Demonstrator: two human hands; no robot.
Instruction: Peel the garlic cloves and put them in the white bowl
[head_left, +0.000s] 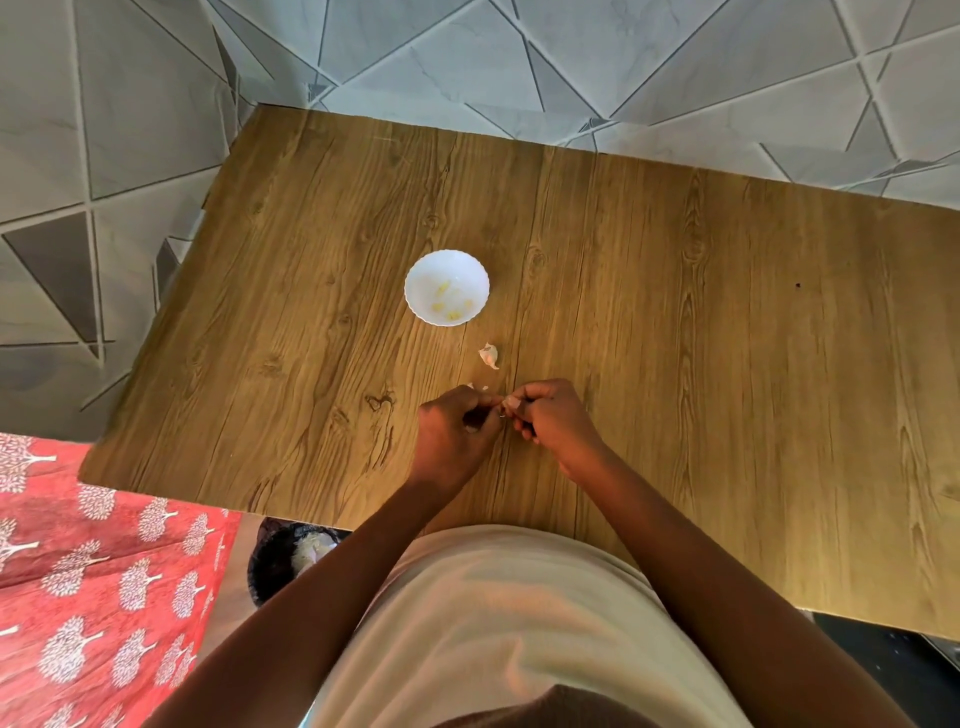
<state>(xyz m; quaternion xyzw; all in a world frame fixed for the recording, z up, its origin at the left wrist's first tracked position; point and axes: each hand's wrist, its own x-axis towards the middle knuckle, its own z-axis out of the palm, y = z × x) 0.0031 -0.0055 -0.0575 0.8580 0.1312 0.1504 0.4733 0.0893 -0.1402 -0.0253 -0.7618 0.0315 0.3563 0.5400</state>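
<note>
A small garlic clove (510, 403) is pinched between the fingertips of both hands just above the wooden table (727, 322), at 6 o'clock from the white bowl (447, 287). The left hand (457, 423) is curled with its fingertips closed on one end of the clove; the right hand (553, 415) is curled likewise on the other end. The clove is judged light and firm, its skin papery, brittle and easily torn; the skin is best taken at the tip and pulled lengthwise. Once bared, the flesh is likely slippery. A second unpeeled clove (489, 356) lies between bowl and hands. Several peeled pieces (447, 306) are seen inside the bowl. Skin scraps (477, 386) lie just beside the left hand.
</note>
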